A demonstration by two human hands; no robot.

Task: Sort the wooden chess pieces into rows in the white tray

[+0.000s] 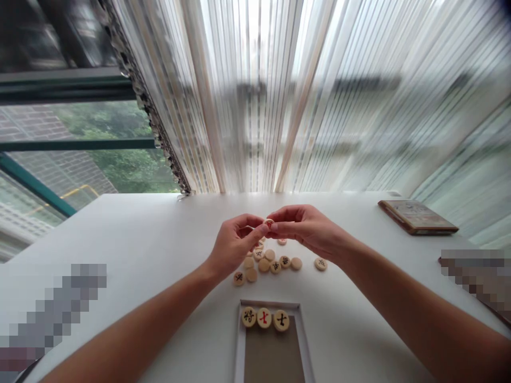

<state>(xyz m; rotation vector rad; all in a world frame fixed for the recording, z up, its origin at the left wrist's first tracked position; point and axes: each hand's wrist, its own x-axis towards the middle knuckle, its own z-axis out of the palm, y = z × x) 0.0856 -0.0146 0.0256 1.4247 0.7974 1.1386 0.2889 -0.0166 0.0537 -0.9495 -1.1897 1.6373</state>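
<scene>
**Both hands pinch one red-marked piece above the loose pieces**

The left hand (235, 242) and right hand (309, 226) meet over the white surface (159, 234), each grip closed, thumb and fingertips, on the same red-marked piece (269, 223). It is held in the air, above the far side of the loose pieces (264, 265).

To handle it well, I judge, keep light pressure on the rim, leave the face uncovered so the mark can be read, and let one hand take the full hold before the other lets go. Low hands would make a slip harmless; the close-lying pieces below are easily nudged by a dipping finger.

In the shallow box (306, 346), three pieces sit side by side at the far end: a black one (248, 317) that reads as 将, a red one (264, 318) and a black one (281, 321) that both look like 士. Some loose pieces show black characters too small to read surely; others show plain faces. The red mark in hand is unreadable, as is the print on the flat case (417, 215). No brand is legible.
</scene>
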